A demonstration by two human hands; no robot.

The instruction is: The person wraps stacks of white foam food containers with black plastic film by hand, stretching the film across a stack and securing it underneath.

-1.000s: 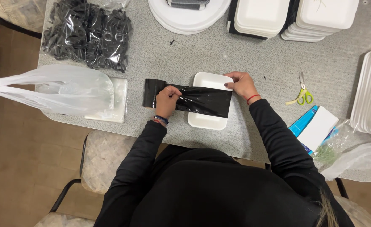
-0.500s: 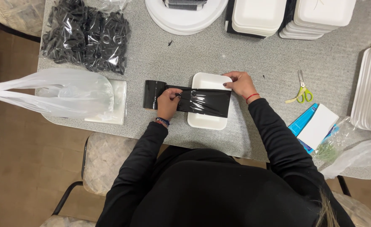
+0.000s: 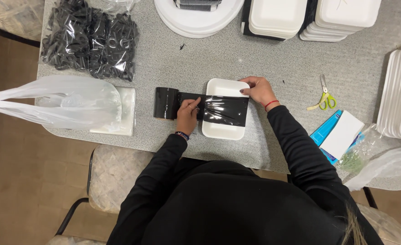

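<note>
While my left hand point(image 3: 188, 114) presses flat on the black film point(image 3: 225, 110) beside its roll point(image 3: 166, 103), my right hand point(image 3: 258, 90) pinches the film's free end at the white foam tray's point(image 3: 223, 131) far right corner, near the counter's point(image 3: 255, 59) front edge. Thin and slick, the film looks likely to cling and crease, so I'd grip its edges; the tray seems light and easily dented.

Both arms, in black sleeves, reach forward from the body toward twelve o'clock. The left hand point(image 3: 188, 114) lies palm down, fingers together pointing to about one o'clock, a dark band at its wrist. The right hand point(image 3: 259, 90) sits at about two o'clock from the left, fingers curled and pointing toward nine o'clock, a red band at its wrist.
</note>
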